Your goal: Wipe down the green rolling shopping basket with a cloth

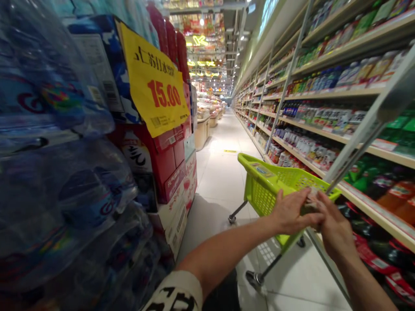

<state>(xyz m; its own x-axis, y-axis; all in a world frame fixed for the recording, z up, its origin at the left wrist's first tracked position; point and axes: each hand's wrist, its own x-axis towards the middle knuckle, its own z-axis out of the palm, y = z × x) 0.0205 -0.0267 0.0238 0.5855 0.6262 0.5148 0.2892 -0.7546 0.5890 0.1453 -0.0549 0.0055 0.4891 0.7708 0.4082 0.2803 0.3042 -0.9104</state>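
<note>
1. Grip: both hands closed on one small pale item, fingers wrapped round it. Too blurred to name.
2. Left hand: fingers extended flat across the item from the 9 o'clock side. Right hand: fingers curled up against it from the 3 o'clock side.
3. Small item: pinched between the hands, above the near rim of the basket.
4. Green basket: lime plastic mesh, on casters, directly under the hands and extending to 10 o'clock.
5. Sleeve: white with black print, on the left arm, at 8 o'clock.
6. Yellow price sign: reads 15.00, at 10 o'clock, on red cartons.
7. Wrapped water packs: stacked at 9 o'clock.
8. Shelves: bottles and packets, 12 to 3 o'clock.
9. Tiled floor: runs off at 11 o'clock.
</note>
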